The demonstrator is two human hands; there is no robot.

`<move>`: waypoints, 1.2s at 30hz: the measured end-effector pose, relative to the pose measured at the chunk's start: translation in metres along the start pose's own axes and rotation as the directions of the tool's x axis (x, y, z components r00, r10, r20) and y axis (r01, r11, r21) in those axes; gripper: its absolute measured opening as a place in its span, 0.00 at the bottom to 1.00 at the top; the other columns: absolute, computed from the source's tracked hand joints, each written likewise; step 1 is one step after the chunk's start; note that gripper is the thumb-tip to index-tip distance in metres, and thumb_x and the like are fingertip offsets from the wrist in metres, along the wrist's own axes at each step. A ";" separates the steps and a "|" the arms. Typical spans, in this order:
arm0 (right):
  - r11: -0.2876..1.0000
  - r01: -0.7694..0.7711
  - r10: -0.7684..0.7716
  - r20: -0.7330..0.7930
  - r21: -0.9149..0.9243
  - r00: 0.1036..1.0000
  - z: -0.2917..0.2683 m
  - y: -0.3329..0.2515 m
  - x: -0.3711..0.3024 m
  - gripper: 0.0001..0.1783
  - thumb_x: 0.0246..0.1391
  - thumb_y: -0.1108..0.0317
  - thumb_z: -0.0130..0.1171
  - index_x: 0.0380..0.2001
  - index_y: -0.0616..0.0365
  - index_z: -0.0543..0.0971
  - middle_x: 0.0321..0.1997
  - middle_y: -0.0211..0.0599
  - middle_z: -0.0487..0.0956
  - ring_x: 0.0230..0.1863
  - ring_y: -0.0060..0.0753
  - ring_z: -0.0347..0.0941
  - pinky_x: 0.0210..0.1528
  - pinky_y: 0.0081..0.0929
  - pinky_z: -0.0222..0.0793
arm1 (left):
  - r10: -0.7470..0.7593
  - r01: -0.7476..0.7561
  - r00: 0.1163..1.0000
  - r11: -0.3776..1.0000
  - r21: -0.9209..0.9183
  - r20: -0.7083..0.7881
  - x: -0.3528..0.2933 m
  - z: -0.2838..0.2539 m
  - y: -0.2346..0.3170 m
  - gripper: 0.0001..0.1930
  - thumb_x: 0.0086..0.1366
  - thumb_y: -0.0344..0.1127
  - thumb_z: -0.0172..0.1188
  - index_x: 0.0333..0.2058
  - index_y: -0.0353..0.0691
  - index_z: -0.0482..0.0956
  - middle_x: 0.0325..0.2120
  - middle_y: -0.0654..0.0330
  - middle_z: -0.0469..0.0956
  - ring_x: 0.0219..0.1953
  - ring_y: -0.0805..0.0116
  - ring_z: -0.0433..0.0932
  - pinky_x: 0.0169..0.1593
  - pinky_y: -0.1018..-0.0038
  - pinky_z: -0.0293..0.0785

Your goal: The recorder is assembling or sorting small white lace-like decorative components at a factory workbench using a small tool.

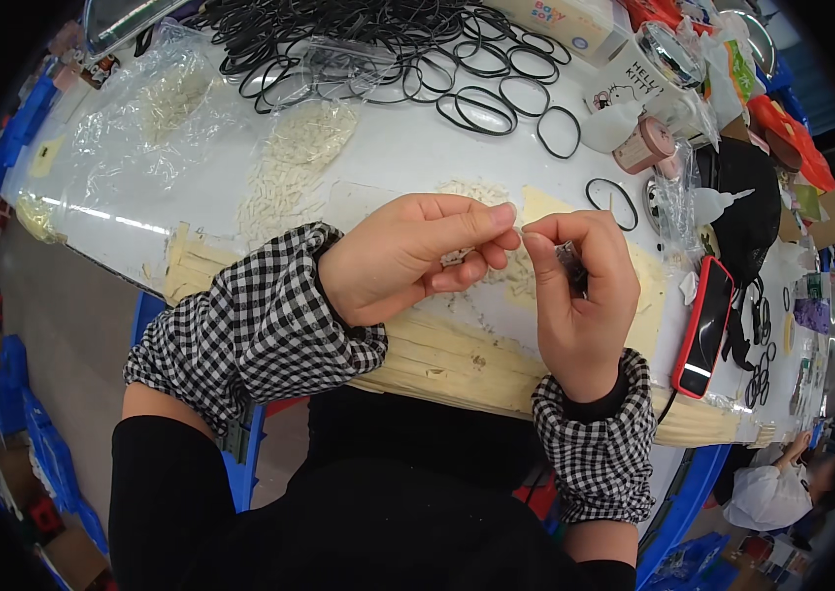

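While the left hand [412, 251] and right hand [590, 286] pinch mid-frame, their contents unclear, a clear bag [107, 158] upper left contains pale pieces [176, 110].

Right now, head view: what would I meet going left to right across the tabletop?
Clear plastic bag → elongated heap of small white pieces → left hand → right hand → red-edged phone.

Anything between fingertips of left hand [407, 251] and right hand [590, 291]: too small to tell. Black band pile [338, 25] cut off at top.
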State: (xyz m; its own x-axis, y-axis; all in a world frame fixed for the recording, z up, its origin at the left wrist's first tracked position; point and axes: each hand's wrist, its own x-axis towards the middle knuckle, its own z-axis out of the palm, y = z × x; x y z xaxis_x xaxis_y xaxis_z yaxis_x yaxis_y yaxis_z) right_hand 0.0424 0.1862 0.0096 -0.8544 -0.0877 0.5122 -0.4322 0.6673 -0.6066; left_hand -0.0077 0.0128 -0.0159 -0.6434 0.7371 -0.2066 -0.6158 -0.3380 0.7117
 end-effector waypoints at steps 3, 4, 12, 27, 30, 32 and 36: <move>0.997 0.072 -0.072 -0.007 -0.032 0.997 0.001 0.000 0.000 0.09 0.43 0.84 0.58 0.30 0.63 0.75 0.28 0.36 0.72 0.24 0.30 0.68 0.23 0.22 0.62 | 0.046 -0.046 0.999 0.998 0.038 -0.003 0.001 -0.001 -0.002 0.13 0.68 0.40 0.52 0.34 0.36 0.76 0.27 0.66 0.73 0.23 0.83 0.64 0.25 0.87 0.59; 0.996 0.085 -0.086 -0.008 -0.028 0.996 0.002 0.000 0.000 0.10 0.42 0.84 0.58 0.30 0.63 0.75 0.28 0.37 0.72 0.25 0.31 0.68 0.23 0.23 0.63 | 0.039 -0.038 0.999 0.998 0.044 -0.007 0.001 -0.001 -0.001 0.12 0.68 0.40 0.53 0.34 0.36 0.76 0.27 0.66 0.73 0.23 0.83 0.64 0.25 0.87 0.59; 0.996 0.079 -0.079 0.010 -0.030 0.997 0.004 0.000 -0.002 0.12 0.41 0.85 0.58 0.31 0.62 0.76 0.30 0.37 0.73 0.26 0.32 0.72 0.25 0.24 0.68 | 0.061 -0.051 0.996 0.989 0.135 -0.072 0.001 0.000 -0.004 0.11 0.67 0.39 0.54 0.35 0.35 0.76 0.28 0.67 0.74 0.24 0.84 0.64 0.26 0.88 0.59; 0.989 -0.118 0.117 0.023 0.086 0.993 -0.002 -0.002 -0.003 0.12 0.46 0.82 0.57 0.36 0.61 0.79 0.31 0.36 0.76 0.27 0.23 0.72 0.24 0.16 0.65 | 0.119 -0.106 0.989 0.984 0.146 -0.089 0.001 0.000 -0.003 0.10 0.66 0.37 0.55 0.38 0.36 0.77 0.30 0.66 0.76 0.24 0.86 0.62 0.26 0.89 0.59; 0.994 -0.092 0.089 0.039 0.067 0.995 -0.004 -0.004 -0.002 0.14 0.44 0.82 0.58 0.38 0.61 0.79 0.31 0.35 0.76 0.28 0.22 0.72 0.25 0.16 0.65 | 0.125 -0.110 0.988 0.982 0.150 -0.089 0.001 0.000 -0.003 0.10 0.66 0.38 0.56 0.37 0.36 0.77 0.29 0.67 0.76 0.24 0.86 0.63 0.26 0.89 0.59; 0.997 -0.061 0.058 0.047 0.054 0.997 -0.004 -0.004 -0.001 0.16 0.43 0.82 0.59 0.39 0.61 0.80 0.31 0.35 0.75 0.28 0.23 0.72 0.26 0.16 0.66 | 0.112 -0.100 0.991 0.983 0.156 -0.072 0.001 -0.001 -0.003 0.10 0.66 0.37 0.55 0.38 0.36 0.77 0.29 0.67 0.76 0.24 0.86 0.62 0.26 0.89 0.58; 0.997 -0.020 0.018 0.033 0.072 0.999 -0.001 -0.001 -0.002 0.17 0.40 0.84 0.61 0.38 0.60 0.80 0.31 0.35 0.75 0.28 0.22 0.72 0.26 0.16 0.65 | 0.116 -0.112 0.993 0.984 0.137 -0.021 0.002 -0.004 -0.005 0.10 0.67 0.37 0.54 0.37 0.37 0.77 0.31 0.66 0.78 0.24 0.86 0.61 0.27 0.89 0.58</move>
State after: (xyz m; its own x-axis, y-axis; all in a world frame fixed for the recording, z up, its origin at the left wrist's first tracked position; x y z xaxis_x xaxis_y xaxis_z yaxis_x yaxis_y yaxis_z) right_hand 0.0449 0.1863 0.0103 -0.8711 -0.1001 0.4808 -0.4342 0.6142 -0.6590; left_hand -0.0078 0.0139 -0.0224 -0.7202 0.6802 -0.1366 -0.4715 -0.3355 0.8155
